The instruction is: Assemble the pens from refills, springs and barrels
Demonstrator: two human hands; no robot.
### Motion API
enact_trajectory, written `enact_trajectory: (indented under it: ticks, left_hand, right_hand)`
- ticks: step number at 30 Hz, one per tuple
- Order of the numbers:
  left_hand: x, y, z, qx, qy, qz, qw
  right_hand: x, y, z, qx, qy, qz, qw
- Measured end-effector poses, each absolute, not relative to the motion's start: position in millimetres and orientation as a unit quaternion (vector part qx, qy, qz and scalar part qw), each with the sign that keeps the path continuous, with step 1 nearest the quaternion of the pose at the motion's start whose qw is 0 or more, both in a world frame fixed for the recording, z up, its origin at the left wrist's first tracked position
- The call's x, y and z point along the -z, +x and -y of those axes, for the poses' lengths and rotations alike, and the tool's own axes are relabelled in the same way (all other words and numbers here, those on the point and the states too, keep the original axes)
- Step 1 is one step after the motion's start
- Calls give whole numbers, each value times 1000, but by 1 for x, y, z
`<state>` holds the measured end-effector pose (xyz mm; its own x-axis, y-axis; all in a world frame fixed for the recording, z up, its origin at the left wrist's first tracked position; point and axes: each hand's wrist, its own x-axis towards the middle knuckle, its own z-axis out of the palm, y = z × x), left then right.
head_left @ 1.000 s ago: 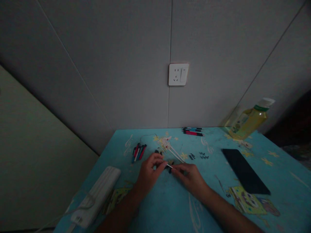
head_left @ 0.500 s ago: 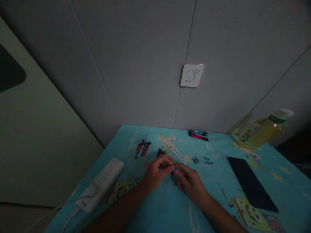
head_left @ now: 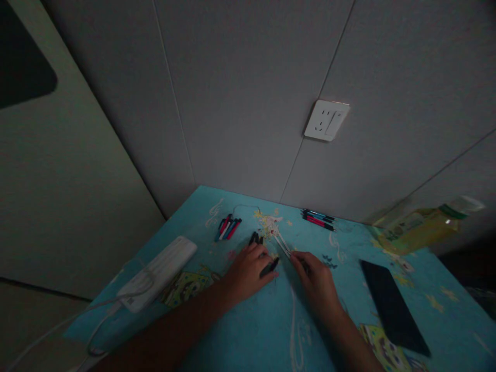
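Observation:
My left hand (head_left: pixel 251 267) is closed around a short black pen part (head_left: pixel 269 266), its thumb below and its fingers curled over the top. Close beyond its knuckles lie several black pen pieces (head_left: pixel 254 238). My right hand (head_left: pixel 315 276) pinches at the near end of two thin white sticks (head_left: pixel 281 243), which look like pen refills; whether it grips one or both I cannot tell. Their far ends reach a scatter of tiny pale parts (head_left: pixel 271 225). Small dark parts (head_left: pixel 329 261) lie in a group right of my right hand.
Colored pen barrels (head_left: pixel 228 228) lie at the back left, assembled-looking pens (head_left: pixel 318 219) by the wall. A white power strip (head_left: pixel 157 274) with cables is at left. A dark flat slab (head_left: pixel 393 305) and a tilted bottle of yellow liquid (head_left: pixel 422 227) are at right.
My hands were together over a small thing; now they are apart. The left keeps a black pen part, while the right has moved to the white sticks. The view has tilted and shifted slightly.

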<state>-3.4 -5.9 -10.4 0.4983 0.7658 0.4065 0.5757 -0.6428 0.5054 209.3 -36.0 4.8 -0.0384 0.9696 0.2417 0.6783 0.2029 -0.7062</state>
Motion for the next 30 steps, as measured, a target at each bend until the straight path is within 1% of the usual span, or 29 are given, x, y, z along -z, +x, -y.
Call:
enact_trajectory:
  ticks: [3, 5, 12, 16, 22, 25, 30]
  left_hand:
    - [13, 1, 3, -274, 874, -386, 107]
    - [14, 3, 1, -261, 881, -384, 90]
    - [13, 3, 4, -256, 886, -375, 96]
    - [11, -2, 3, -278, 869, -394, 115]
    - [11, -11, -6, -322, 840, -416, 135]
    - [9, -11, -5, -313, 849, -403, 136]
    - [9, -9, -2, -297, 853, -404, 144]
  right_hand:
    - [-1, 218, 32, -134, -612, 726, 284]
    - [2, 220, 32, -105, -612, 740, 259]
    - [2, 218, 32, -92, -588, 776, 211]
    - [-2, 219, 32, -105, -581, 777, 216]
    - [-7, 214, 34, -112, -551, 780, 274]
    - [-7, 211, 35, -106, -538, 785, 289]
    - [-5, 210, 36, -101, -545, 783, 282]
